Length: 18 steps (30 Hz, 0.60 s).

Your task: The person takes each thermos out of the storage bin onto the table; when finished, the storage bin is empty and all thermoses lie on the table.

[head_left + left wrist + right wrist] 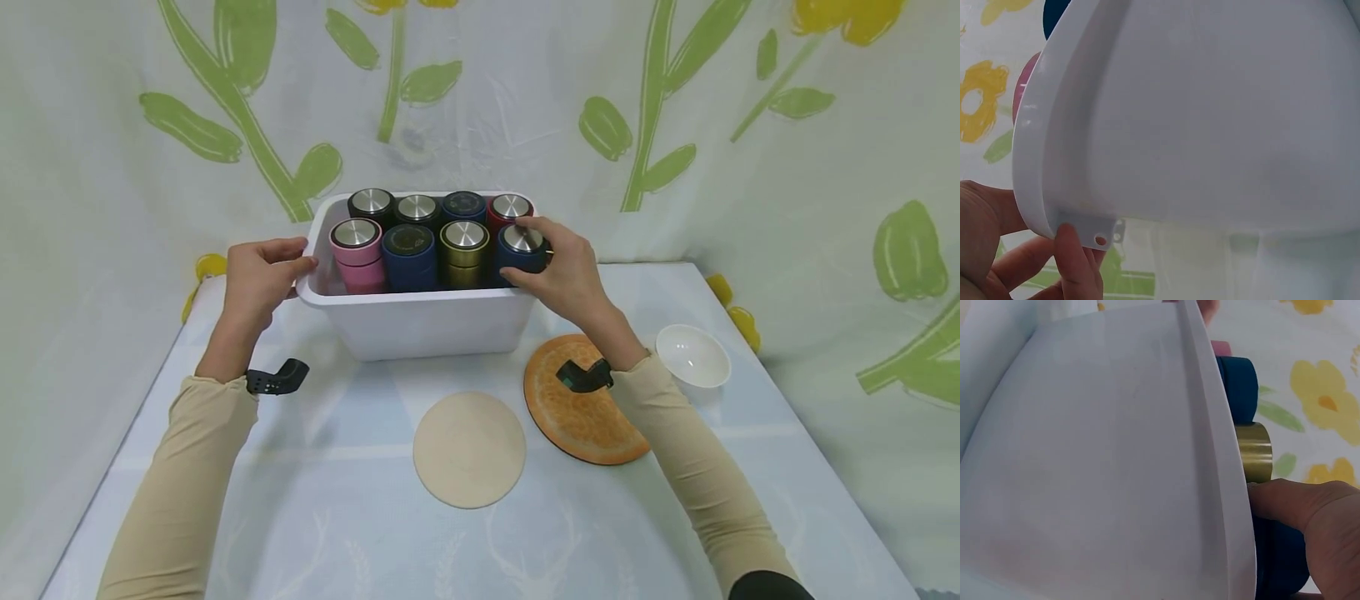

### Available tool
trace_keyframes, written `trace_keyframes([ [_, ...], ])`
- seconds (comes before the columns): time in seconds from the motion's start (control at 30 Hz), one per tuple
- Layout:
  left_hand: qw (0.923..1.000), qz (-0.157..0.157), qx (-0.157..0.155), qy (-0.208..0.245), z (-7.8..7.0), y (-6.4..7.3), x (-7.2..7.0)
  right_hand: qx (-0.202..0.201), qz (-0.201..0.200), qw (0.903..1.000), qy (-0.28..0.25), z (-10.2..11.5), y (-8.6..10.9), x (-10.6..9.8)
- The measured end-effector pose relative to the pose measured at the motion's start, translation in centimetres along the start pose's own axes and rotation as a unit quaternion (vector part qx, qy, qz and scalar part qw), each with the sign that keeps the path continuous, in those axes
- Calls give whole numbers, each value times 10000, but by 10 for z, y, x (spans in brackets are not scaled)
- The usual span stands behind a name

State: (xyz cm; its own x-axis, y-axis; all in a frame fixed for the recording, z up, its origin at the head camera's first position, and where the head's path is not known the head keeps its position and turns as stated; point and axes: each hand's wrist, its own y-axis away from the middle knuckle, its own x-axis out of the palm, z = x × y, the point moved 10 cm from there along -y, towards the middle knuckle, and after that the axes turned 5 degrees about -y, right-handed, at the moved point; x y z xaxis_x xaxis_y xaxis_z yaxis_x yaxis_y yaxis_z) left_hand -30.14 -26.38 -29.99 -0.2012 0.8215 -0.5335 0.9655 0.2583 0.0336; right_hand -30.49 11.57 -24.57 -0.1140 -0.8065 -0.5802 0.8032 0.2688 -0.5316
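A white plastic bin (420,323) holds two rows of upright thermos flasks, several in all. My left hand (262,275) grips the bin's left end; in the left wrist view its fingers curl under the rim beside a small tab with holes (1101,240). At the front right corner, my right hand (564,271) holds a dark blue thermos (522,258) with a silver lid, thumb and fingers around its upper part. Beside it stand a gold-green thermos (464,254), another blue thermos (409,267) and a pink thermos (358,265). The bin wall hides the flasks' lower parts.
On the table in front of the bin lies a round beige disc (469,450). A larger round brown board (577,408) is partly under my right forearm. Farther right stands a white bowl (693,357). A flower-patterned curtain (510,108) hangs behind the table.
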Motion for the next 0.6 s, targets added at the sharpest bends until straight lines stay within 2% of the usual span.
trace_keyframes([
  [0.37, 9999, 71, -19, 83, 0, 1, -2, -532, -260, 9981, -181, 26, -4, -12],
  [0.6, 9998, 114, -13, 144, 0, 2, -1, -537, -416, 9976, -137, 32, -9, -25],
])
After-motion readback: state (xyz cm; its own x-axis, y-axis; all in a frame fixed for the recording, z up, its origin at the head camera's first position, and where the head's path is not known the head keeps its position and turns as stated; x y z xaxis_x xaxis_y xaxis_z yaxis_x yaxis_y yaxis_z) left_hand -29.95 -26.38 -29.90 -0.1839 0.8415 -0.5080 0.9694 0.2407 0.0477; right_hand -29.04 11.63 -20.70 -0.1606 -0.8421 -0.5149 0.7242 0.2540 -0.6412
